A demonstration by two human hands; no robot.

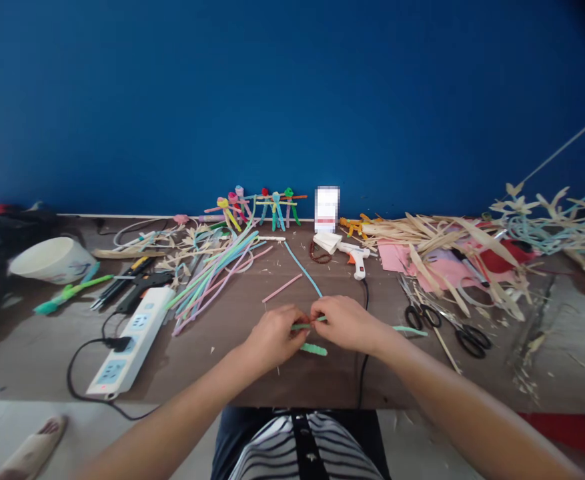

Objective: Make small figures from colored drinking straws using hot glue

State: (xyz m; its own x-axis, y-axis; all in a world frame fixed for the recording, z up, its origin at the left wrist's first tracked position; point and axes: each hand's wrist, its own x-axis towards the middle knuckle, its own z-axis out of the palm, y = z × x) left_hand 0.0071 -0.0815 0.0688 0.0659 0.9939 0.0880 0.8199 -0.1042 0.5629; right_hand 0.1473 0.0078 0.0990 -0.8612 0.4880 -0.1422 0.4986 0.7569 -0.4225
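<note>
Close together over the front middle of the table, my left hand [278,332] and my right hand [345,322] both pinch a green pipe cleaner [301,327]. Just under my left fingers lies a thicker mint-green piece [314,349], perhaps coiled pipe cleaner. Another light green strand [411,330] sticks out to the right past my right forearm. A blue pipe cleaner [303,269] runs from the back toward my right hand, and a short pink one [282,288] lies behind my left hand. My fingertips partly hide what they grip.
At left stand a white power strip [135,340], a black glue gun [145,291] and a white tub [55,260]. Pipe cleaners [217,273] are heaped nearby, with small pipe-cleaner figures [275,208] behind. A white glue gun [356,259], scissors [467,337] and dried husks [437,233] lie right.
</note>
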